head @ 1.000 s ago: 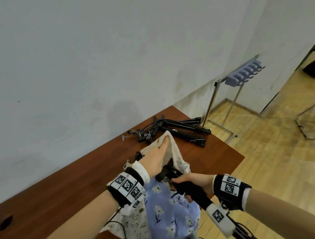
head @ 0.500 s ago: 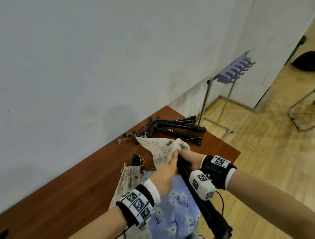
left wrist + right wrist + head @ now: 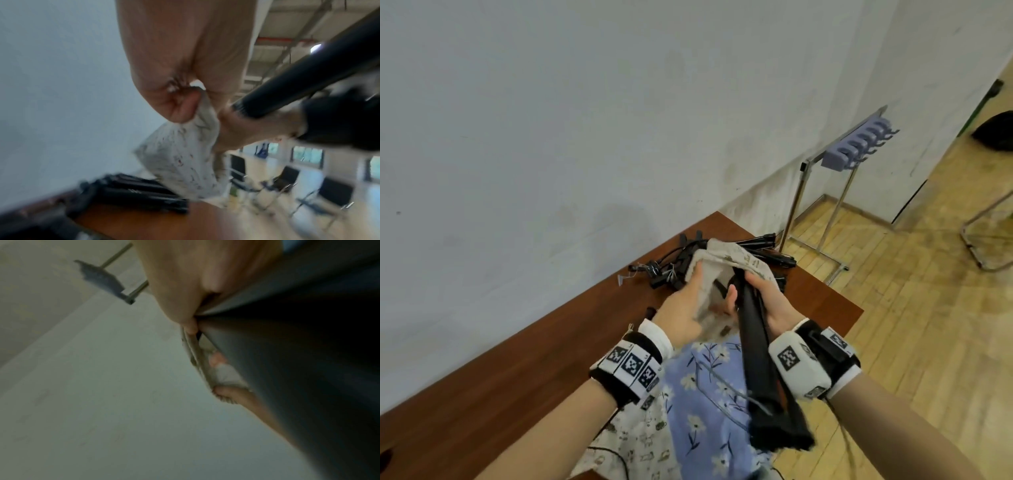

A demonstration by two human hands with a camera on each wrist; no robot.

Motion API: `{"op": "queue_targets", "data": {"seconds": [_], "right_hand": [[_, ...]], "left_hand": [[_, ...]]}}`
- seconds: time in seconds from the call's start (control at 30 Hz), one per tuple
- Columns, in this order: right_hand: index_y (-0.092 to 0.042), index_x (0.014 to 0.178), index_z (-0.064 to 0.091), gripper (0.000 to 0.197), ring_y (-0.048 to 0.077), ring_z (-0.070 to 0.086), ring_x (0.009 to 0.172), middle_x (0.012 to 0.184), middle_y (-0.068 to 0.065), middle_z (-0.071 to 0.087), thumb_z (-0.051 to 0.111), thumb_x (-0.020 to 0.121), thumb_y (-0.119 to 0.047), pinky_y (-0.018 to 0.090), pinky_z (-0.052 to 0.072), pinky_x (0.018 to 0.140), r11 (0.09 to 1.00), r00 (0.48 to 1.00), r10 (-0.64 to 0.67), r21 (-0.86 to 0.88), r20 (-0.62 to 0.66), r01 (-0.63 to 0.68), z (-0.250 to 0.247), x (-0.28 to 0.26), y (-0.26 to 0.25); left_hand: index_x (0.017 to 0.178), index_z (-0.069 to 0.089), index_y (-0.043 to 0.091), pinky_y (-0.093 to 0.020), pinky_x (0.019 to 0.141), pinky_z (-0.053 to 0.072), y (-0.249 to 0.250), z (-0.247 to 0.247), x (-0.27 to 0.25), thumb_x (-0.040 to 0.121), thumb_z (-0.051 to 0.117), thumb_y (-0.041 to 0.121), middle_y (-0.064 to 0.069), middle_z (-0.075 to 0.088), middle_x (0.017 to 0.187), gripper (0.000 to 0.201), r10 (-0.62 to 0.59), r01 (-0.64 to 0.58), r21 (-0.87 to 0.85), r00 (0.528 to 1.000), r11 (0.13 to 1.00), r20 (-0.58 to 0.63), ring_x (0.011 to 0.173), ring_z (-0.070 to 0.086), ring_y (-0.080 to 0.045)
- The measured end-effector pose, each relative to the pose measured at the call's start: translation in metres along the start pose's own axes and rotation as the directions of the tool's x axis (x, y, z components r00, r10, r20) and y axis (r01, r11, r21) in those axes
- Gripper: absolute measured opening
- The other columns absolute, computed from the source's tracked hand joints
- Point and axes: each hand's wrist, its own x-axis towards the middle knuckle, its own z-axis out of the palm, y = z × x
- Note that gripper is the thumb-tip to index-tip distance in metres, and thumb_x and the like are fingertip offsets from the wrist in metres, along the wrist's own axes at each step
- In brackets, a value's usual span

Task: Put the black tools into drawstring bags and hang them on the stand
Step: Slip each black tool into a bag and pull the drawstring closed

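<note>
Over the table I hold a cream printed drawstring bag (image 3: 739, 262) (image 3: 185, 162) with its mouth facing me. My left hand (image 3: 693, 294) (image 3: 180, 104) pinches the left rim of that mouth. My right hand (image 3: 756, 294) grips a long black tool (image 3: 755, 346) (image 3: 308, 78) (image 3: 287, 361) near its front end. The tool's tip sits inside the bag's mouth and its rear end sticks out toward me. Bag cloth drapes over the right hand's fingers. More black tools (image 3: 674, 262) (image 3: 133, 191) lie on the table behind the bag, partly hidden by it.
The metal stand with purple hooks (image 3: 859, 145) (image 3: 100, 279) is on the floor past the table's right end. A blue floral bag (image 3: 709, 394) and another cream printed bag (image 3: 640, 442) lie on the brown table (image 3: 517, 359) by its near edge. A chair frame (image 3: 983, 240) stands far right.
Both hands have lifted the bag away from me and pulled its mouth open. The black tool has swung to point into the bag and its tip has gone inside.
</note>
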Motion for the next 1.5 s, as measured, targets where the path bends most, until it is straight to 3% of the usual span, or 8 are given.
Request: {"op": "queue_targets", "data": {"seconds": [0.13,0.43,0.53,0.7,0.93,1.03,1.17,1.5], "right_hand": [[0.001,0.119,0.061,0.033,0.027,0.064,0.072,0.084,0.017,0.070,0.048,0.100,-0.023,0.034,0.056,0.060,0.970,0.964,-0.204,-0.169,-0.173,0.175,-0.011,0.022,-0.007],[-0.001,0.133,0.042,0.042,0.038,0.057,0.083,0.103,0.022,0.054,0.048,0.096,-0.019,0.047,0.055,0.062,0.911,0.964,0.117,-0.359,-0.239,-0.200,-0.032,0.025,0.015],[0.002,0.129,0.047,0.039,0.041,0.063,0.085,0.108,0.025,0.057,0.047,0.096,-0.019,0.052,0.057,0.065,0.934,0.969,0.173,-0.284,-0.176,-0.218,-0.035,0.026,0.018],[-0.004,0.106,0.060,0.020,0.034,0.057,0.098,0.128,0.025,0.049,0.056,0.092,-0.017,0.043,0.060,0.061,0.999,0.998,0.000,-0.043,-0.056,-0.003,-0.027,0.015,0.008],[-0.001,0.108,0.058,0.030,0.027,0.057,0.113,0.122,0.018,0.052,0.068,0.082,-0.010,0.039,0.057,0.087,0.992,0.983,-0.110,0.045,-0.144,0.118,0.002,0.022,0.001],[-0.005,0.116,0.061,0.025,0.006,0.066,0.092,0.108,0.011,0.064,0.059,0.092,-0.010,0.031,0.053,0.089,0.995,0.994,-0.087,-0.049,0.068,0.090,0.002,0.027,0.019],[-0.014,0.129,0.060,0.046,0.036,0.062,0.113,0.129,0.020,0.060,0.058,0.088,-0.034,0.047,0.054,0.085,0.915,0.980,-0.182,-0.380,-0.078,0.139,-0.019,0.045,0.032],[-0.009,0.127,0.049,0.033,0.022,0.065,0.084,0.115,0.015,0.061,0.056,0.095,-0.014,0.028,0.056,0.064,0.625,0.918,-0.360,-0.773,-0.163,0.108,-0.003,0.020,0.011]], "left_hand": [[0.143,0.035,0.026,-0.024,0.110,0.034,0.018,0.025,-0.024,0.097,0.047,0.032,0.007,0.042,0.145,0.048,0.164,-0.148,-0.130,0.979,0.980,0.117,0.135,0.041,-0.015],[0.151,-0.014,0.021,-0.018,0.054,0.039,0.013,-0.001,-0.016,0.082,0.054,-0.006,-0.011,0.052,0.108,0.101,-0.063,0.113,-0.434,0.990,0.894,0.127,0.064,0.047,-0.009],[0.152,-0.010,0.025,-0.024,0.067,0.051,0.010,-0.009,-0.013,0.080,0.056,-0.006,-0.017,0.037,0.143,0.102,-0.131,0.155,-0.453,0.988,0.878,0.082,0.102,0.059,-0.027],[0.152,-0.009,0.019,-0.019,0.083,0.045,-0.002,-0.012,-0.019,0.082,0.057,-0.009,-0.011,0.032,0.149,0.100,-0.098,0.149,-0.350,0.982,0.925,0.161,0.117,0.053,-0.022],[0.140,-0.031,0.024,-0.015,0.046,0.039,0.019,0.017,-0.023,0.081,0.056,-0.016,0.000,0.049,0.086,0.112,-0.071,0.167,-0.443,0.972,0.881,0.226,0.059,0.046,-0.010],[0.144,-0.029,0.025,-0.020,0.060,0.050,0.019,0.014,-0.011,0.077,0.068,-0.006,-0.016,0.060,0.106,0.122,-0.150,0.199,-0.509,0.979,0.837,0.136,0.069,0.058,-0.013],[0.151,-0.009,0.022,-0.036,0.106,0.041,0.012,0.005,-0.007,0.068,0.081,0.001,-0.001,0.047,0.139,0.124,-0.198,0.177,-0.541,0.980,0.822,0.019,0.125,0.048,-0.019],[0.150,0.008,0.027,-0.029,0.100,0.041,-0.008,0.002,-0.006,0.067,0.081,0.004,0.013,0.047,0.121,0.112,-0.177,0.080,-0.543,0.976,0.836,-0.129,0.117,0.047,-0.011]]}}
